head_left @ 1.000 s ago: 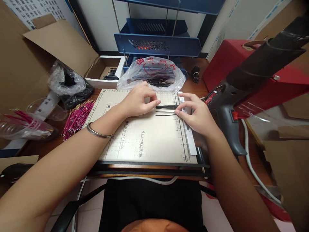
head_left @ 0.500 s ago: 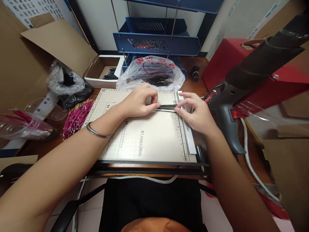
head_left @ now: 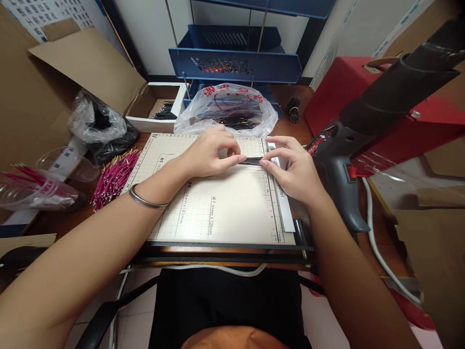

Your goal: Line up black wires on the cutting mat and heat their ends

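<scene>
A small bundle of thin black wires (head_left: pixel 252 161) lies across the upper right of a cream paper cutter board (head_left: pixel 225 208) printed with a grid and sizes. My left hand (head_left: pixel 216 152), a metal bangle on its wrist, pinches the bundle's left end between thumb and fingers. At the right end, my right hand (head_left: pixel 292 167) holds the wires between thumb and fingertips, over the ruler strip and the white edge strip (head_left: pixel 286 213). The ends of the wires are hidden by my fingers.
Behind the board sit a plastic bag (head_left: pixel 227 114) of dark wires and an open box (head_left: pixel 156 104) with more. Magenta wires (head_left: pixel 116 179) lie at the left beside a clear cup (head_left: pixel 39 189). A heat gun (head_left: pixel 337 169) stands at the right before a red case (head_left: pixel 327 92).
My left thumb and fingers have slid slightly right along the wires, so a shorter length shows between my hands. My right hand keeps its grip with hardly any shift.
</scene>
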A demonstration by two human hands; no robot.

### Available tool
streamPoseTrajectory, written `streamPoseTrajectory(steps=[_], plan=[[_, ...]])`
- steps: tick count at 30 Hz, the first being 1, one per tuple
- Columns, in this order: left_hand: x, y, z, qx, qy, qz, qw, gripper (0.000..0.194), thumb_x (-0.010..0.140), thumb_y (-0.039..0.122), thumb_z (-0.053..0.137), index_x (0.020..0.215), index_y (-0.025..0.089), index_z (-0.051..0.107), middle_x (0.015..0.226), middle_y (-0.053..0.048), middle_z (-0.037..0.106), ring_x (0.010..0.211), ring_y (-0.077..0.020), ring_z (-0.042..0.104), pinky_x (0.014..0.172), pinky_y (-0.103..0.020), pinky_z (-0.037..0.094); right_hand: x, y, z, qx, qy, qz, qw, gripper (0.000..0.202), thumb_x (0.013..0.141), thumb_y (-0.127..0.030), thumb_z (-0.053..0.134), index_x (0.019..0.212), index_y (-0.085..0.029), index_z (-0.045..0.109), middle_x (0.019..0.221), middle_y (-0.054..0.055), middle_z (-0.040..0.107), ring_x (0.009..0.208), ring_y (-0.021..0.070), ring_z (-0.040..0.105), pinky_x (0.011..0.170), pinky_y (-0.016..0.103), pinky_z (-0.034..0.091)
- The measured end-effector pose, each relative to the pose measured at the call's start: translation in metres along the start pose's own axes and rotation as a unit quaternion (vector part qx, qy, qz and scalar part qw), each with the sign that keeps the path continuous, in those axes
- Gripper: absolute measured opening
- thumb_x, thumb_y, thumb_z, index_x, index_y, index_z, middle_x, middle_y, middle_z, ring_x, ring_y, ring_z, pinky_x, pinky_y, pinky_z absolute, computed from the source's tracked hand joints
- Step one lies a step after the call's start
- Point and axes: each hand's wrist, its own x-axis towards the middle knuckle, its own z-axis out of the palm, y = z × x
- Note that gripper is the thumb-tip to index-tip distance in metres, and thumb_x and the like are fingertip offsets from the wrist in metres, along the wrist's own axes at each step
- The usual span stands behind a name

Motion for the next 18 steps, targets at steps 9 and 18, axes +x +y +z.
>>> streamPoseTrajectory(steps=[9, 18], plan=[[-0.0011, -0.0021, 0.0019, -0.02, -0.013, 0.006, 1.0, 0.026, 0.103, 0.041, 0.069, 0.093, 0.024, 0.087, 0.081, -0.006, 0.076, 0.087, -0.0229, 0.063, 0.087, -0.039, 0.05, 0.0004, -0.0013, 0.0021, -0.007, 0.023, 0.02, 1.0, 0.006, 0.093, -0.026, 0.078, 0.088, -0.027, 0.08, 0.136, 0.009, 0.077, 0.133, 0.0336, 0.071, 0.122, 0.062, 0.051], [-0.0007, -0.0041, 0.0032, -0.032, -0.004, -0.007, 0.999, 0.03, 0.105, 0.043, 0.068, 0.095, 0.023, 0.087, 0.081, -0.007, 0.077, 0.087, -0.0234, 0.066, 0.09, -0.041, 0.051, -0.0005, -0.0015, 0.0048, 0.003, 0.004, 0.027, 1.0, 0.008, 0.095, -0.03, 0.076, 0.092, -0.028, 0.083, 0.14, 0.009, 0.078, 0.136, 0.0328, 0.071, 0.123, 0.061, 0.051]])
